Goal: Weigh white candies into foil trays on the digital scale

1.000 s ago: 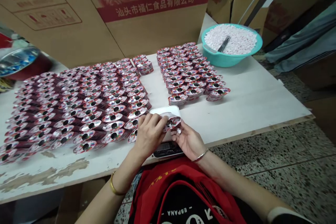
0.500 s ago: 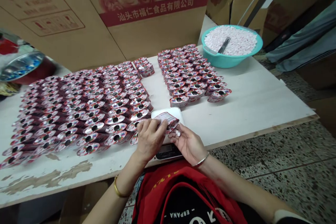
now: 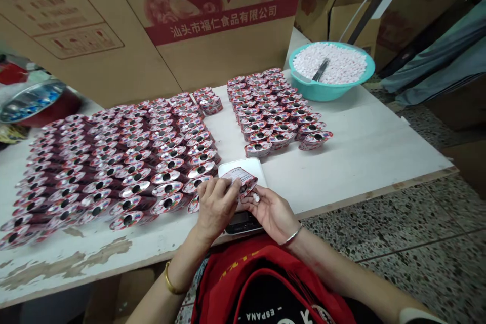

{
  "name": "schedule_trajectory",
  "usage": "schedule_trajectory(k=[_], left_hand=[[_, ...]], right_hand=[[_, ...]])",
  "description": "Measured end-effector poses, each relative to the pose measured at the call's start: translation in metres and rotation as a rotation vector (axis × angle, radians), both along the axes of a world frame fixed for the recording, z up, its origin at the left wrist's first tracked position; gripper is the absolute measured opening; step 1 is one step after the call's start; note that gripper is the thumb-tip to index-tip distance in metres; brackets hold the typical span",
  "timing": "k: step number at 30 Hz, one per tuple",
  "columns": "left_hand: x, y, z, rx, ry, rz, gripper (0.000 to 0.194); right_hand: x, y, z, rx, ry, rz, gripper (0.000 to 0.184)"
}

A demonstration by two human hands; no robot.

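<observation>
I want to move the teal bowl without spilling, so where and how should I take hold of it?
Probably best by the rim of the bowl, at its left and right sides together, coming from outside: it stands upright, wide and flared. Keep it level, since white pieces fill it, and avoid the dark tool.

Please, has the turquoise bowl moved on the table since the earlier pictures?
No. The bowl keeps its place on the table, just right of the big cardboard box; only the view has shifted slightly.
</observation>
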State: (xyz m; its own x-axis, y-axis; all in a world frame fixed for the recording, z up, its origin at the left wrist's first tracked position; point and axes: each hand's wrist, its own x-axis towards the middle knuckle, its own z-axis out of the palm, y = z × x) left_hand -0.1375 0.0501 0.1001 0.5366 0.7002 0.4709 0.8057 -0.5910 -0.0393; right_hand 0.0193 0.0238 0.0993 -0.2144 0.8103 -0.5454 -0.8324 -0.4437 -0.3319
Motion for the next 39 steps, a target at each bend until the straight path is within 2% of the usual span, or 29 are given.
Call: schedule_trajectory(k=[5,11,16,20,23,28,34,37,39], left_hand=[[0.001,-0.004,0.014,0.085,-0.038,-0.035,0.024],[0.001,0.0,0.005,0.062,0.001,-0.026,0.022],[-0.003,-0.006,0.009,0.097,-0.016,-0.039,0.027],[-0.003,-0.001,0.005,0.078,0.003,-0.079,0.025],[-0.003,0.002,0.003,0.132,-0.004,-0.081,0.023],[-0.005,0.001,0.009,0.225,-0.037,-0.12,0.028],[-0.009,0.006,0.004,0.189,0.031,-0.096,0.029],[-0.011,0.008,0.006,0.163,0.005,-0.1,0.032],[-0.012,0.011,0.007,0.081,-0.039,-0.088,0.032]], right_hand=[[0.002,-0.001,0.003,0.02,-0.017,-0.018,0.015],[0.002,0.0,0.0,-0.042,-0.015,-0.002,0.017],[0.002,0.0,0.005,-0.055,-0.006,-0.024,0.018],[0.0,0.001,0.004,-0.106,0.003,-0.006,0.018],[0.0,0.001,0.004,-0.101,0.024,0.003,0.018],[0.001,0.001,0.008,-0.053,0.033,0.005,0.02],[0.0,0.003,0.005,-0.102,0.079,0.017,0.02],[0.0,0.003,0.008,-0.041,0.083,0.023,0.02],[0.004,0.002,0.008,0.027,0.036,0.056,0.021]])
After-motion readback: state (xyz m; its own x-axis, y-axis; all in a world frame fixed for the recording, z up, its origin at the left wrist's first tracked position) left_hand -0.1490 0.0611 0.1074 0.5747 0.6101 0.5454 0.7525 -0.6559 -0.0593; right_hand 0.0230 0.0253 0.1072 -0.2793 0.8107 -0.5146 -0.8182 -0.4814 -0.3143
